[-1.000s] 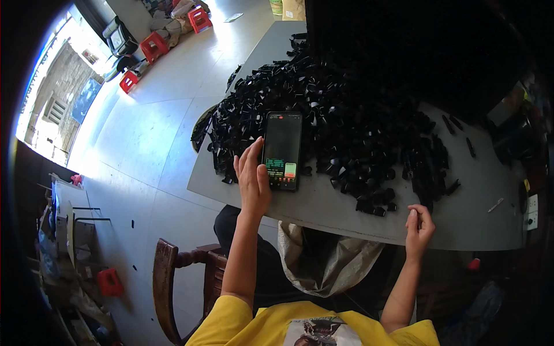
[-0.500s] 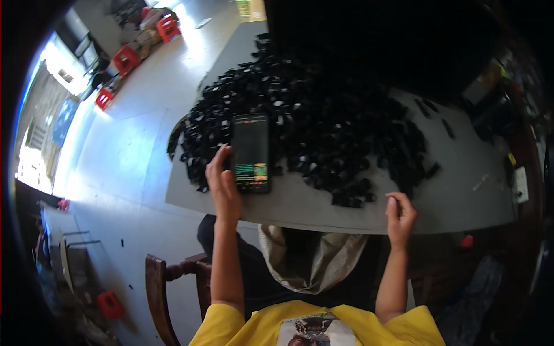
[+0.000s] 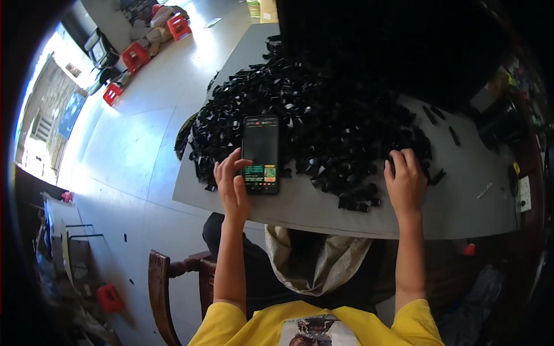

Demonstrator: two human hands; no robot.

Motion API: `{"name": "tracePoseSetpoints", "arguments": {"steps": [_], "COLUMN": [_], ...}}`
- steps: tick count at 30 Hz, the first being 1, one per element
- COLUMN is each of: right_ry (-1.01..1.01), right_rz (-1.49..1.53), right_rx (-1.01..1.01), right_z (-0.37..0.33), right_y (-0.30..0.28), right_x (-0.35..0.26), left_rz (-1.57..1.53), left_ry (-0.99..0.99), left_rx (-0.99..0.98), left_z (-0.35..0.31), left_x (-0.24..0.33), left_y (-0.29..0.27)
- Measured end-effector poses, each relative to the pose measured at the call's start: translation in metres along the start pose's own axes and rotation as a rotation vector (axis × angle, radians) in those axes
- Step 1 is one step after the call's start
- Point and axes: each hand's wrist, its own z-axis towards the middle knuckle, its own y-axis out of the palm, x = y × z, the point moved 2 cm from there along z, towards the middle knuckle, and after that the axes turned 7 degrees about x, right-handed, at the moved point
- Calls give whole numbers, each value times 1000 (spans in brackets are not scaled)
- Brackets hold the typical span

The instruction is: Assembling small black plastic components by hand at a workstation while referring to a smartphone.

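A large heap of small glossy black pieces (image 3: 334, 124) covers the middle of a grey table (image 3: 323, 216); their exact kind is too small to tell. Upright at the heap's near left edge rests a black smartphone (image 3: 261, 154) with a lit screen. My left hand (image 3: 232, 185) is beside it, fingers spread, one fingertip reaching over the lower screen. On the heap's right near edge lies my right hand (image 3: 406, 179), palm down, its fingers bent and apart over the black pieces. Its fingertips are partly lost against them, and I see nothing held.
Below the table edge, an open woven sack (image 3: 320, 274) hangs over my lap. A wooden chair (image 3: 158, 285) stands at the left. Red stools (image 3: 135, 56) are along the far left. A large dark shape hides the table's far side. Several stray black pieces (image 3: 454, 135) lie at the right.
My right hand has moved forward from the table edge onto the heap, and its fingers have loosened. A left finger now extends over the phone screen. The whole view has shifted slightly.
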Motion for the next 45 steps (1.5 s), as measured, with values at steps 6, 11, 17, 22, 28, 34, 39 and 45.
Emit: {"name": "tracePoseSetpoints", "arguments": {"steps": [6, 11, 17, 22, 28, 34, 39, 45], "right_ry": [28, 82, 183, 550, 660, 364, 364, 582], "right_rz": [-219, -204, 36, 614, 638, 278, 277, 538], "right_rx": [-192, -216, 12, 5, -174, -341, -343, -171], "right_z": [5, 8, 1, -39, -85, -84, -83, -105], "right_y": [20, 19, -2, -20, -40, -55, -52, -42], "right_x": [11, 16, 12, 21, 27, 15, 13, 26], "left_rz": [135, 94, 47, -7, -69, 21, -89, 4], "left_ry": [-51, -44, -37, -50, -10, 283, 273, 165], "left_rx": [6, 45, 89, 84, 102, -174, -366, -253], "left_z": [3, 6, 4, 3, 3, -33, -51, -44], "left_x": [2, 2, -4, -3, 0, 61, 102, 84], "left_y": [5, 4, 4, 3, 7, 21, 51, 28]}}
